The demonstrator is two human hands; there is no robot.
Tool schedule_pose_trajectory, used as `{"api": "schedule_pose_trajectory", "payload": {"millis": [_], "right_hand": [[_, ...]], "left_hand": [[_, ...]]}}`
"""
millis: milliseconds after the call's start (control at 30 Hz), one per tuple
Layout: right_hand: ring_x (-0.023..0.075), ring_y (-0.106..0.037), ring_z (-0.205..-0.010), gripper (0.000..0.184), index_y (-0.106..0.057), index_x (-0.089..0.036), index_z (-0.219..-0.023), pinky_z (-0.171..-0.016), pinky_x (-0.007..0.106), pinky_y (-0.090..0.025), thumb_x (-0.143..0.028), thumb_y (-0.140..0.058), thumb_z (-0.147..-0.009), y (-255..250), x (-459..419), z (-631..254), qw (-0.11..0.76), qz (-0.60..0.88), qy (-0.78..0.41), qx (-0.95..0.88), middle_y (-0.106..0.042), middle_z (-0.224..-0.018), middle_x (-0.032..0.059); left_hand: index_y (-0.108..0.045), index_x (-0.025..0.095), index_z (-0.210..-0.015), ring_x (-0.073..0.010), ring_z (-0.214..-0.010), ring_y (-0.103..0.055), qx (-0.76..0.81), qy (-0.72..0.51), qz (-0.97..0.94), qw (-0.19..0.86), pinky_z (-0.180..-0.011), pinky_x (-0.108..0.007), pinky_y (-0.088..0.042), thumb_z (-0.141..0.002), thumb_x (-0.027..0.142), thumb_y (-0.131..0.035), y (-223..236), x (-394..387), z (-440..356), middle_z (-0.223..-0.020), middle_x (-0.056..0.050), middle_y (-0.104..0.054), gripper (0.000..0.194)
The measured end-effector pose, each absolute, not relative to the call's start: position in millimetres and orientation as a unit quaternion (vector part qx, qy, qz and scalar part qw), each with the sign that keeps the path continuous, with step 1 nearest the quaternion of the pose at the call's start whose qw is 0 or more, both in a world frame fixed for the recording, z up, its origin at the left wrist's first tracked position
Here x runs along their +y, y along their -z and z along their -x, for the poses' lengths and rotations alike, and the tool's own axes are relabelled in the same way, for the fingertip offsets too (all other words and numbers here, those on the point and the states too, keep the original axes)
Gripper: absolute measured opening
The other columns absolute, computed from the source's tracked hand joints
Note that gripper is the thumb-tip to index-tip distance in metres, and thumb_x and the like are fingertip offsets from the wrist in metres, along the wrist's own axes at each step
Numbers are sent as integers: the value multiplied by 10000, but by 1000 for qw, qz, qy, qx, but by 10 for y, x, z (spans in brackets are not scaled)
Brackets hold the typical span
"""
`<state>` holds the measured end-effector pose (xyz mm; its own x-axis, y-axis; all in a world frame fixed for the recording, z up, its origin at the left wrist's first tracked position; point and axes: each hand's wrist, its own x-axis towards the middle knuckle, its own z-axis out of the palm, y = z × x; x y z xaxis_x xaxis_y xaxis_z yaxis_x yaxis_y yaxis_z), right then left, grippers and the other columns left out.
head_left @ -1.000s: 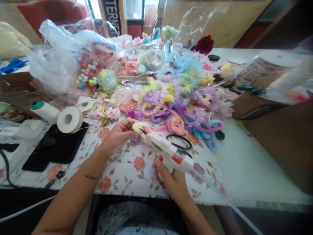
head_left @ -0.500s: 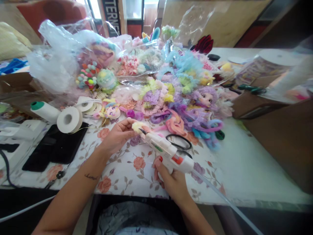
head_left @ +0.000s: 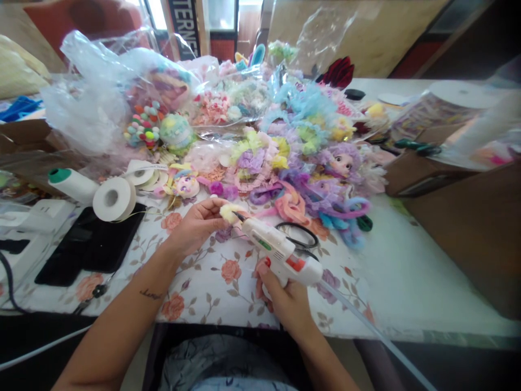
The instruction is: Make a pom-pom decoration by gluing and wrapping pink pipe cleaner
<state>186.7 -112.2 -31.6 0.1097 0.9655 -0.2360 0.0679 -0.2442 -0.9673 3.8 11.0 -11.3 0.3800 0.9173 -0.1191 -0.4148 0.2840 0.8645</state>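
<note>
My right hand (head_left: 280, 290) is wrapped round the handle of a white glue gun (head_left: 268, 241), with a long pale glue stick (head_left: 366, 320) coming out of its back end. The gun's dark nozzle points up and left, at or right beside a small fluffy pale-yellow piece (head_left: 228, 213). My left hand (head_left: 199, 225) pinches that piece between thumb and fingers. Whether the nozzle touches the fluff I cannot tell. Black-handled scissors (head_left: 299, 233) lie just behind the gun, partly hidden by it.
A heap of pastel trims, doll heads and plastic bags (head_left: 244, 136) fills the table's back. On the left are a black phone (head_left: 109, 244), a ribbon roll (head_left: 112, 200), a thread cone (head_left: 73, 184) and a white power strip (head_left: 36, 233). A cardboard box (head_left: 468, 228) stands at right.
Both hands hold nearly the same place. The glue gun's tip and the yellow fluff have shifted only very slightly; the whole view has moved a little.
</note>
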Motion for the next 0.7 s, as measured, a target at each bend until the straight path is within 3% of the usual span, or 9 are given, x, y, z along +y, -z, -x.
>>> {"api": "schedule_pose_trajectory", "payload": {"millis": [700], "right_hand": [[121,-448,-404,370,-606,-198,-721,-339,224,-317,-545,-591,-850,311,-1119,-1865,443,604,-515,-416,-565,-494,-4]], "left_hand": [[-725,208,-896,-137,-795,-693,333,-463,-384,726,-740,-236,-517,-606,126,-880,158,128,0,-856,-4,-755,339]]}}
